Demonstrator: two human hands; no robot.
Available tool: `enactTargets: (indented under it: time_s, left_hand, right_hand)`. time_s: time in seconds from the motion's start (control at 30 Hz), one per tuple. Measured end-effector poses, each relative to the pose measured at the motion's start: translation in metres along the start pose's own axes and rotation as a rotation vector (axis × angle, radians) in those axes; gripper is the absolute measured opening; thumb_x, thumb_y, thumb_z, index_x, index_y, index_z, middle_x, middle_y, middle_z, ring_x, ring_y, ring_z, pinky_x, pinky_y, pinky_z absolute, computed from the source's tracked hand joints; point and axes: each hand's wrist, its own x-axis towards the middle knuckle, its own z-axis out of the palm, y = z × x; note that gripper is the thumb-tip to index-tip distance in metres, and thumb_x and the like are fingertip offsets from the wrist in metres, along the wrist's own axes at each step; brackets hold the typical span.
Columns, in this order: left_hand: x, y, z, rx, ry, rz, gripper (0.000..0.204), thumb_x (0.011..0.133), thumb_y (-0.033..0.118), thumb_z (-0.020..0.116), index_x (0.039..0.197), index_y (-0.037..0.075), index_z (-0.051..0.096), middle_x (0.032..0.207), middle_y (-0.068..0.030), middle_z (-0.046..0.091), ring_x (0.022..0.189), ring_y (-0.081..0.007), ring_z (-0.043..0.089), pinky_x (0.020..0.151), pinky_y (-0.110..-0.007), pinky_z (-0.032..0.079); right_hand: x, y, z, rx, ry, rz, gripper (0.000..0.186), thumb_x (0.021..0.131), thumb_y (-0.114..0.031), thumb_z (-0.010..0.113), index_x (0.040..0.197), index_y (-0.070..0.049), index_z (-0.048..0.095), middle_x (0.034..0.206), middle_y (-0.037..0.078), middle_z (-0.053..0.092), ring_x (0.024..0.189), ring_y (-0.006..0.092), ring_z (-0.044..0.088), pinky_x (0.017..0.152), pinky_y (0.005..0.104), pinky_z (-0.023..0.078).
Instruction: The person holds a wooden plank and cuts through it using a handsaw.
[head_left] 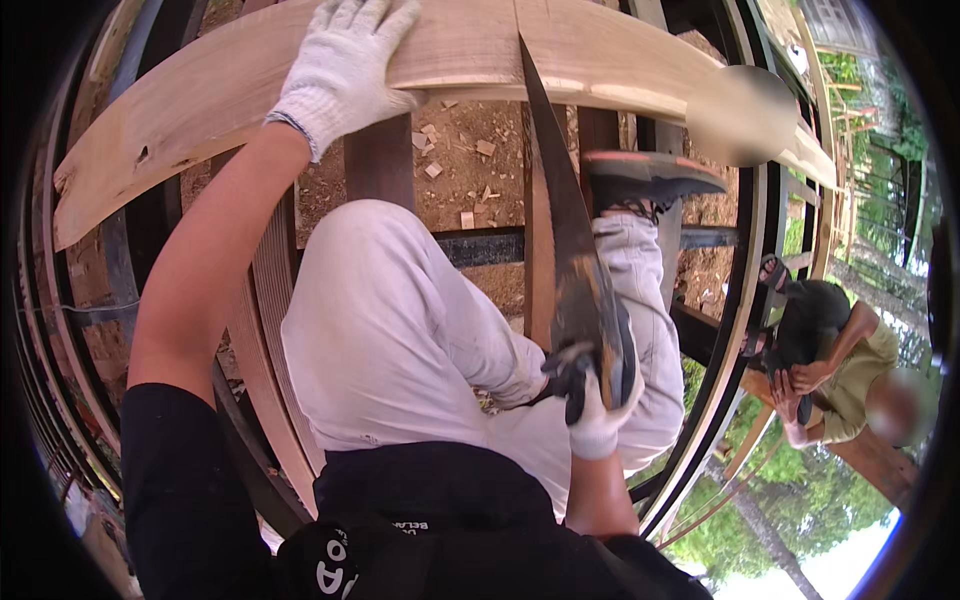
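Observation:
My left hand (345, 65), in a white knit glove, lies flat on a pale wooden plank (460, 50) that crosses the top of the view, its thumb near the plank's edge. My right hand (595, 400), in a white glove with a dark palm, grips the handle of a handsaw (560, 240). The long dark blade rises to a narrow tip at a thin line across the plank, right of my left hand. My legs in pale trousers are bent beneath, and one dark shoe (650, 175) rests under the plank's right part.
Dark metal beams (480, 245) and wooden slats (265, 370) form an open frame over dirt scattered with wood offcuts (433, 170). At right, a co-worker (850, 350) in an olive shirt and sandals sits bent forward with hands together. Trees (770, 530) stand beyond.

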Motion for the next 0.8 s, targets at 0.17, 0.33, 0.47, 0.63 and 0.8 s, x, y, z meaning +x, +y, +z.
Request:
enactTargets:
  time_s: [0.17, 0.33, 0.47, 0.63, 0.8]
  left_hand:
    - [0.013, 0.025, 0.000, 0.007, -0.094, -0.088, 0.107, 0.083, 0.063, 0.087, 0.169, 0.015, 0.045, 0.175, -0.0202, 0.042, 0.166, -0.0373, 0.034, 0.139, -0.055, 0.021]
    - [0.005, 0.024, 0.009, -0.037, -0.135, -0.062, 0.106, 0.082, 0.061, 0.088, 0.168, 0.015, 0.047, 0.175, -0.0188, 0.043, 0.166, -0.0371, 0.034, 0.138, -0.054, 0.023]
    - [-0.005, 0.012, 0.008, -0.012, -0.117, -0.120, 0.105, 0.081, 0.060, 0.089, 0.167, 0.015, 0.049, 0.174, -0.0179, 0.045, 0.165, -0.0368, 0.036, 0.138, -0.054, 0.025]
    - [0.002, 0.013, -0.004, 0.048, -0.126, -0.097, 0.107, 0.083, 0.062, 0.089, 0.168, 0.014, 0.046, 0.174, -0.0183, 0.045, 0.166, -0.0362, 0.035, 0.137, -0.055, 0.024]
    - [0.020, 0.032, -0.004, -0.018, -0.101, -0.077, 0.110, 0.082, 0.062, 0.090, 0.169, 0.013, 0.045, 0.174, -0.0191, 0.045, 0.166, -0.0367, 0.035, 0.138, -0.056, 0.022]
  right_hand:
    - [0.116, 0.019, 0.030, -0.097, 0.126, 0.101, 0.050, 0.105, -0.003, 0.068, 0.153, 0.006, 0.058, 0.087, 0.013, 0.072, 0.068, 0.0168, 0.069, 0.069, 0.0371, 0.061]
    - [0.245, -0.006, 0.094, -0.070, 0.036, 0.076, 0.029, 0.100, -0.009, 0.075, 0.126, 0.001, 0.071, 0.082, 0.002, 0.067, 0.065, 0.0108, 0.064, 0.056, 0.0324, 0.059]
    - [0.120, 0.014, 0.042, -0.033, 0.039, 0.064, 0.046, 0.101, -0.006, 0.073, 0.145, 0.003, 0.064, 0.097, 0.009, 0.073, 0.069, 0.0137, 0.069, 0.059, 0.0326, 0.059]
    - [0.007, -0.009, -0.020, 0.160, 0.002, 0.046, 0.040, 0.104, -0.006, 0.070, 0.142, 0.004, 0.062, 0.090, 0.015, 0.072, 0.067, 0.0200, 0.070, 0.058, 0.0352, 0.060]
    - [0.216, 0.048, 0.054, -0.173, 0.144, -0.251, 0.044, 0.099, -0.004, 0.078, 0.142, 0.002, 0.068, 0.111, 0.008, 0.078, 0.082, 0.0185, 0.072, 0.077, 0.0353, 0.062]
